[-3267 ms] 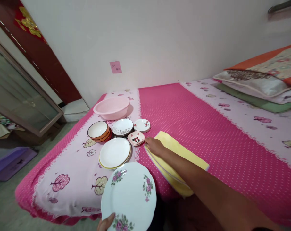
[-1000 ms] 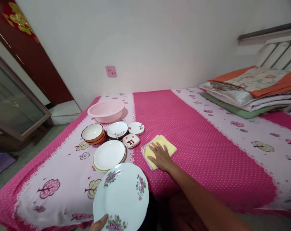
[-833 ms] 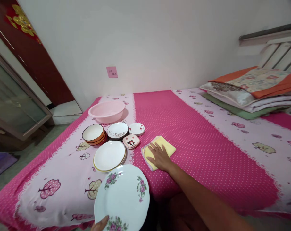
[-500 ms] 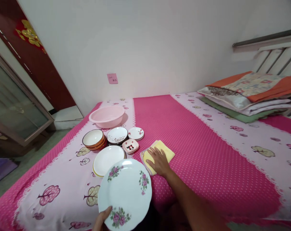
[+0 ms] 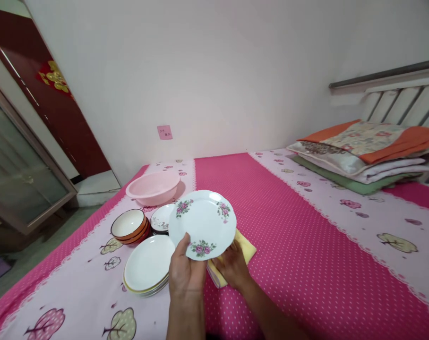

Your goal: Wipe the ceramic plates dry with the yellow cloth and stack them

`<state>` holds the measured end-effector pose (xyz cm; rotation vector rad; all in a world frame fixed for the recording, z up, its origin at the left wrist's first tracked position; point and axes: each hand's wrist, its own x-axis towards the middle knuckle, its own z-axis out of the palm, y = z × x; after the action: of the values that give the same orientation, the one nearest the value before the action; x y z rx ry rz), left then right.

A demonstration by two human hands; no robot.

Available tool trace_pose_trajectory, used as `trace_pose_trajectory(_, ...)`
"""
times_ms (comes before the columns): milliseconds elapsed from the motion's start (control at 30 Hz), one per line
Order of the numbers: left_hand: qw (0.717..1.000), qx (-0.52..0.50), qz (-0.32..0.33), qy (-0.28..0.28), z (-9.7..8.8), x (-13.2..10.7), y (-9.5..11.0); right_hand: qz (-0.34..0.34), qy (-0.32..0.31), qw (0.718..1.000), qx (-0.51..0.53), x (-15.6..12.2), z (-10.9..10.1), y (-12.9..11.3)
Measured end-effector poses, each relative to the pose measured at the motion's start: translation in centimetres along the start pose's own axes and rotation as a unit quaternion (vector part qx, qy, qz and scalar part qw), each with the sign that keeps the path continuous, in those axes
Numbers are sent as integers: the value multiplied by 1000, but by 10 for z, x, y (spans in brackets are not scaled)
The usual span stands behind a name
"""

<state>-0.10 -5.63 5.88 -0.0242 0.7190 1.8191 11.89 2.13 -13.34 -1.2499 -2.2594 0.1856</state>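
Note:
My left hand [image 5: 186, 274] grips the near rim of a white plate with pink roses [image 5: 202, 223] and holds it up over the bed. My right hand [image 5: 231, 267] rests on a folded yellow cloth [image 5: 245, 245] just under the plate, fingers curled at the cloth's near edge; the plate hides part of the cloth. A stack of white plates with gold rims [image 5: 147, 265] lies to the left of my hands. Behind it stand orange bowls [image 5: 129, 225] and a patterned dish [image 5: 159, 219].
A pink plastic basin [image 5: 152, 187] sits at the far end of the bed [image 5: 306, 245], which has a pink dotted and tree-print cover. Folded quilts and pillows [image 5: 363, 148] are stacked at the right by a metal headboard. A glass door and floor lie to the left.
My left hand has lifted the rose plate up and to the right, over the cloth and small dishes. The right hand drew back to the cloth's near edge. Earlier the cloth got folded smaller.

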Motion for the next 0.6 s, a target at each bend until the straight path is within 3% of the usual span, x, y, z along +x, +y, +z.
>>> trace_pose_trajectory(100,999,-15,-26,-23,8,15,-16,-15,20,1000,15,0,4,2)
trace_pose_trajectory(233,999,-30,-13,-12,18,34,-28,-18,23,999,25,0,9,6)
trace_pose_trajectory(467,1000,-19,-15,-1,16,43,-28,-5,18,999,33,3,5,1)
trace_pose_trajectory(600,999,-25,-20,-5,28,41,-25,-4,22,999,41,3,4,1)
